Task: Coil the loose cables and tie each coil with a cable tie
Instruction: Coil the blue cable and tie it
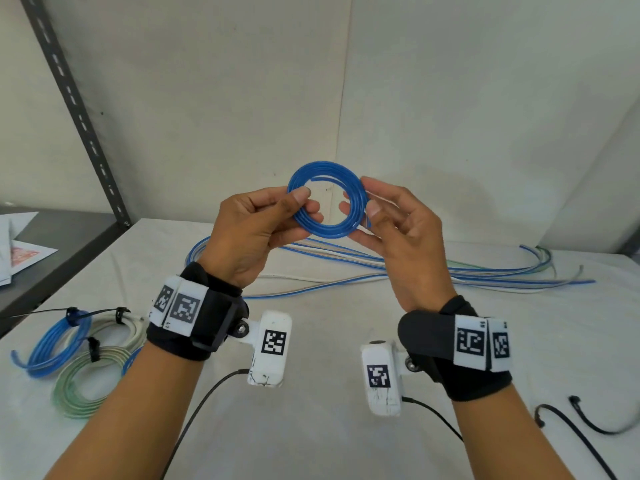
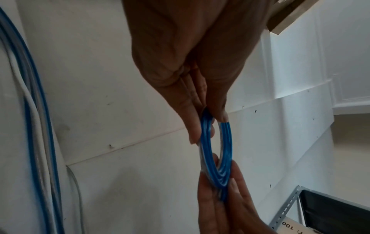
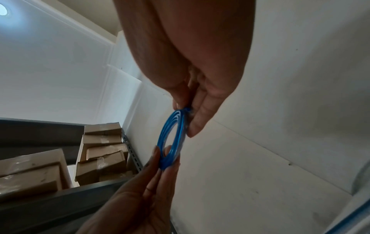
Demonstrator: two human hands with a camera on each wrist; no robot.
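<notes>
Both hands up over worktop: left hand & right hand pinching opp. sides of blue cable coil.

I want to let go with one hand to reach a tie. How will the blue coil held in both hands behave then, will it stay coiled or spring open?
The blue coil probably springs open: no tie binds it, and a free end already stands off its top. It looks light and fairly stiff, so the left hand alone should carry it if the right hand lets go.
</notes>
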